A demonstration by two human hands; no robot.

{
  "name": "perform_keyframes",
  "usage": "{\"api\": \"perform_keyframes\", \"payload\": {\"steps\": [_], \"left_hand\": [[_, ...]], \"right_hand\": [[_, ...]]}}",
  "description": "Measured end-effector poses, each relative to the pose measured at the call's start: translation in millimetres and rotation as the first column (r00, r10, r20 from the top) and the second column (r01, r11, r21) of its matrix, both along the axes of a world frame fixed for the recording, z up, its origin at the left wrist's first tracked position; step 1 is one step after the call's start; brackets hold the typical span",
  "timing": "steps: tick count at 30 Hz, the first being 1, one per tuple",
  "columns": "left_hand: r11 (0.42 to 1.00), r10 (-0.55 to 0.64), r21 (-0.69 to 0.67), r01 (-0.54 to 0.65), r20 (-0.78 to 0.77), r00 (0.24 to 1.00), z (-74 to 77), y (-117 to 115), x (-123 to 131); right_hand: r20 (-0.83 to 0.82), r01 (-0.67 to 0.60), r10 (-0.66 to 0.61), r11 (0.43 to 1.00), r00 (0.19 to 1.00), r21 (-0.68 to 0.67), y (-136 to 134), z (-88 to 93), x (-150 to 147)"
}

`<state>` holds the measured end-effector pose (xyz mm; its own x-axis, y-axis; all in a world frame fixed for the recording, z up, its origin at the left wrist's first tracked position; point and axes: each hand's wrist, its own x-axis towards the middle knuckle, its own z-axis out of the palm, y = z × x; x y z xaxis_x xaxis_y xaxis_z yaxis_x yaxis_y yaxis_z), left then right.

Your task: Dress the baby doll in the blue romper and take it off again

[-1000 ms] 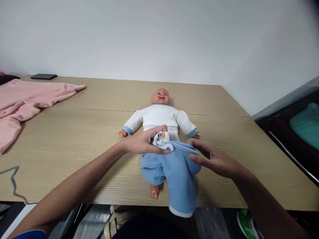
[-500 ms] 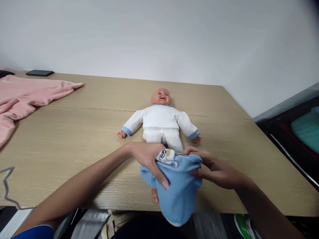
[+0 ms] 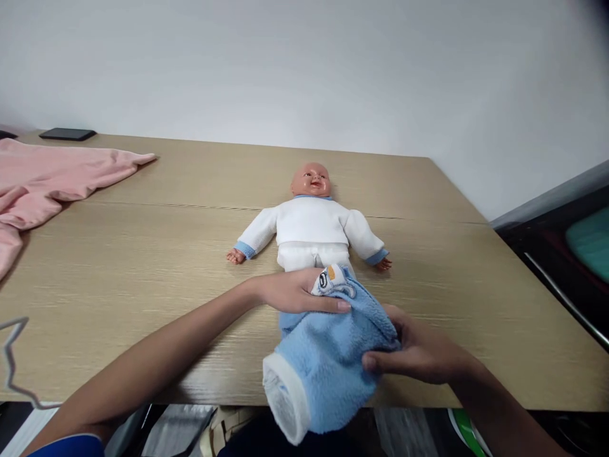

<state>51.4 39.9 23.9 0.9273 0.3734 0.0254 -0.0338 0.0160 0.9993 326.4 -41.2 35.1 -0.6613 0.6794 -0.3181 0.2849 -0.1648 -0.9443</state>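
Note:
A baby doll (image 3: 311, 222) in a white top with blue cuffs and white trousers lies on its back, head away from me. Light-blue fleece doll trousers (image 3: 333, 355) with a white cuff and a white-and-orange patch cover its lower legs and feet. My left hand (image 3: 297, 293) is closed on the upper edge beside the patch, thumb lying across the cloth. At the right side of the same garment, my right hand (image 3: 413, 349) grips the fabric, with thumb in front and fingers behind. The cuffed opening hangs over the table's front edge.
Pink cloth (image 3: 57, 178) is spread at the left of the wooden table (image 3: 157, 247). A dark phone-like slab (image 3: 68, 134) lies at the back left. A wall stands behind. To the right is a dark frame with a teal item (image 3: 590, 241).
The blue garment has swung so that its white-cuffed leg opening now points to the lower left. My left thumb lies flatter, and my right hand has moved slightly down and right.

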Motion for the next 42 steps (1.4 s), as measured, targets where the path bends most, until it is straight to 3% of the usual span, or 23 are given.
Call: {"api": "perform_keyframes", "payload": {"steps": [2,8,16,19,22,25,27,31,34,37,39,42], "left_hand": [[0.998,-0.039,-0.047,0.038,-0.014,0.999,-0.5,1.0,-2.9],[0.967,-0.227,-0.129,0.218,-0.062,0.972,-8.0,16.3,-19.0],[0.993,-0.089,-0.084,0.085,-0.039,0.995,-12.6,13.0,-14.6],[0.995,-0.07,-0.083,0.061,-0.109,0.992,-12.9,12.6,-14.1],[0.988,-0.052,-0.148,0.04,-0.077,0.996,-12.5,12.3,-13.7],[0.973,-0.159,-0.172,0.155,-0.01,0.987,-5.1,6.8,-9.7],[0.975,-0.195,-0.122,0.187,-0.057,0.979,3.2,0.5,-5.9],[0.998,-0.004,0.056,0.015,-0.194,0.981,13.2,-11.0,0.2],[0.99,0.074,0.131,-0.052,-0.17,0.983,11.3,-14.9,3.3],[0.977,0.121,0.194,-0.089,-0.161,0.98,8.7,-17.7,5.7],[0.969,0.175,0.209,-0.132,-0.2,0.964,8.4,-20.2,7.0],[0.969,0.221,0.167,-0.183,-0.252,0.942,8.3,-24.0,8.8]], "right_hand": [[-0.072,0.021,-0.024,0.999,0.997,-0.048,-2.5,-6.4,0.4],[-0.174,0.316,-0.334,0.941,0.926,-0.124,-2.6,-36.8,13.1],[-0.162,0.08,-0.103,0.987,0.981,-0.14,-10.7,-18.8,-9.0],[-0.128,0.158,-0.17,0.983,0.977,-0.095,-13.6,-23.9,-7.9],[-0.126,0.289,-0.289,0.957,0.949,-0.016,-16.1,-28.5,-2.4],[-0.073,0.314,-0.312,0.949,0.947,0.016,-22.5,-22.3,-3.9],[-0.006,0.334,-0.335,0.941,0.942,0.051,-30.1,-13.3,-11.1],[0.118,0.465,-0.493,0.862,0.862,0.201,-46.2,-0.3,-31.5],[0.163,0.546,-0.662,0.712,0.732,0.44,-50.8,-0.8,-40.6],[0.201,0.486,-0.739,0.597,0.643,0.638,-49.3,-5.5,-42.0],[0.225,0.468,-0.73,0.611,0.646,0.639,-47.6,-8.8,-40.8],[0.161,0.547,-0.672,0.698,0.722,0.463,-45.0,-12.4,-37.3]]}}
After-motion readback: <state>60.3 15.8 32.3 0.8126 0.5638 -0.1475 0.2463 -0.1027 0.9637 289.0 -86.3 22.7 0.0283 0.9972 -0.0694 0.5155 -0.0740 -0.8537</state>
